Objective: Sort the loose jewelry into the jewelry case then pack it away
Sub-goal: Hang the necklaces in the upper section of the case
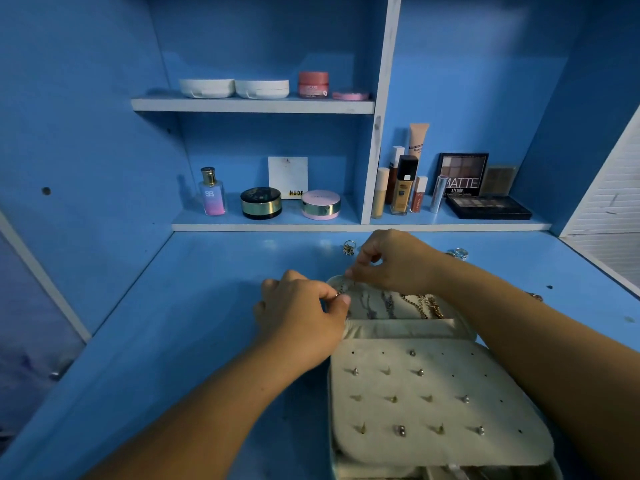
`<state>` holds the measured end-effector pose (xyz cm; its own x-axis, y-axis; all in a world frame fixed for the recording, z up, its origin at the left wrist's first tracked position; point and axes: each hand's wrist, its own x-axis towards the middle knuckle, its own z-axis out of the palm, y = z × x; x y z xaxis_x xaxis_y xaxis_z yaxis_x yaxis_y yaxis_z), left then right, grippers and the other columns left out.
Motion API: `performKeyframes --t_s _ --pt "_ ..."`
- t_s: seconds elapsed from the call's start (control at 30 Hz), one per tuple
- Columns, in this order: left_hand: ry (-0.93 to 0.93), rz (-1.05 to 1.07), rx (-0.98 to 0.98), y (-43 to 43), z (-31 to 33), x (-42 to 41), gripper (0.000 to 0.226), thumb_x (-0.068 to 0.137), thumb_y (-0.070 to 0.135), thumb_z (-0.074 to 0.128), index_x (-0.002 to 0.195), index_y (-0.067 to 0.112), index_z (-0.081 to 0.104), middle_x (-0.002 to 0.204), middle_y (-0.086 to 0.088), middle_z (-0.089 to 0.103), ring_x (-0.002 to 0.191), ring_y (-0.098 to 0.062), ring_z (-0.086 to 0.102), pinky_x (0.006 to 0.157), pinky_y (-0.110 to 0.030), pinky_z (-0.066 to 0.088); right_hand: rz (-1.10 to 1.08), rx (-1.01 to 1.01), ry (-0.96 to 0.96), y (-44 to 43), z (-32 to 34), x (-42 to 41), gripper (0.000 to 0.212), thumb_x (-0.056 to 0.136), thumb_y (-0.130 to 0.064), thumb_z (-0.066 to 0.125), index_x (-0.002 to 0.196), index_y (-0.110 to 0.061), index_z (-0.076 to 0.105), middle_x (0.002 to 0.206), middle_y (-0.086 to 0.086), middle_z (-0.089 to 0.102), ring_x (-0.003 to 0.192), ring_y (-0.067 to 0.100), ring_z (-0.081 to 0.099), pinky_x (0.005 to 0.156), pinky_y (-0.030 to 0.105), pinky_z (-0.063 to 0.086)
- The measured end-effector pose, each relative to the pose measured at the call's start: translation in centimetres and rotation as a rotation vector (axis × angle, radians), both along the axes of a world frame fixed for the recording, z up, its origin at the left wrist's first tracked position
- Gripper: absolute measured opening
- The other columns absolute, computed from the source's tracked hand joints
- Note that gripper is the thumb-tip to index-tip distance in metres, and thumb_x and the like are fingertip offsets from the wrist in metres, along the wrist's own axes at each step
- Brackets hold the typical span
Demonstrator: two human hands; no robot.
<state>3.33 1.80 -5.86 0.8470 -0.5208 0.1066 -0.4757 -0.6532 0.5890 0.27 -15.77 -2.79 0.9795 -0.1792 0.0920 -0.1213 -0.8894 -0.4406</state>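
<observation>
Hands meet at the upper left corner of the open cream jewelry case (502,445), which lies on the blue desk (207,306) at lower right of the frame. The left hand (304,308) and the right hand (393,263) each pinch a thin chain (343,288) between thumb and forefinger, other fingers curled. Necklaces (420,303) cross the case's upper panel. A ring (349,247) lies beyond the case.

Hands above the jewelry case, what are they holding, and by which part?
A thin chain at the far left corner of the jewelry case. The left hand pinches it lower down, the right hand slightly farther up.
</observation>
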Motion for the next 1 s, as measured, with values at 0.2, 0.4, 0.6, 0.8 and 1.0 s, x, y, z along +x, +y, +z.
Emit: performKeyframes --t_s 0.2,0.4,0.6,0.8,1.0 --pt "0.037 0.008 -0.025 0.2 0.4 -0.3 0.024 0.091 0.05 0.057 0.09 0.033 0.074 0.107 0.007 0.052 0.114 -0.022 0.038 0.096 -0.04 0.038 0.049 -0.078 -0.013 0.5 -0.2 1.0 0.021 0.079 -0.046 0.07 0.08 -0.026 0.064 0.086 -0.011 0.054 0.085 0.01 0.052 0.07 0.024 0.044" --pt "0.053 0.013 -0.059 0.4 0.5 -0.3 0.018 0.087 0.05 0.062 0.083 0.037 0.073 0.102 0.01 0.053 0.113 -0.022 0.041 0.096 -0.044 0.042 0.046 -0.027 -0.025 0.1 -0.6 1.1 0.023 0.074 -0.043 0.077 0.08 -0.029 0.059 0.089 -0.004 0.061 0.084 0.014 0.058 0.074 0.029 0.052" --pt "0.039 0.009 -0.083 1.1 0.8 0.9 0.01 0.084 0.044 0.064 0.074 0.042 0.066 0.1 0.011 0.054 0.103 -0.015 0.052 0.092 -0.039 0.046 0.043 0.059 -0.01 -0.3 0.4 -0.5 0.014 0.08 -0.033 0.074 0.079 -0.034 0.06 0.083 -0.01 0.063 0.08 0.012 0.06 0.071 0.027 0.05" --pt "-0.08 -0.034 0.088 1.6 -0.5 4.7 0.034 0.097 0.034 0.048 0.13 0.029 0.052 0.131 -0.002 0.048 0.123 -0.021 0.048 0.101 -0.036 0.041 0.171 -0.022 0.132 2.0 0.5 -3.4 0.017 0.09 -0.036 0.061 0.105 -0.033 0.066 0.091 -0.02 0.058 0.081 -0.005 0.054 0.072 0.011 0.04" --pt "-0.108 -0.14 0.383 2.1 -1.7 6.6 0.053 0.101 0.047 0.034 0.151 0.034 0.024 0.161 -0.004 0.012 0.149 -0.021 0.004 0.119 -0.05 0.009 0.178 -0.029 0.134 2.9 0.1 -4.3 0.031 0.087 -0.045 0.061 0.117 -0.037 0.062 0.099 -0.016 0.052 0.086 -0.001 0.052 0.078 0.015 0.04"
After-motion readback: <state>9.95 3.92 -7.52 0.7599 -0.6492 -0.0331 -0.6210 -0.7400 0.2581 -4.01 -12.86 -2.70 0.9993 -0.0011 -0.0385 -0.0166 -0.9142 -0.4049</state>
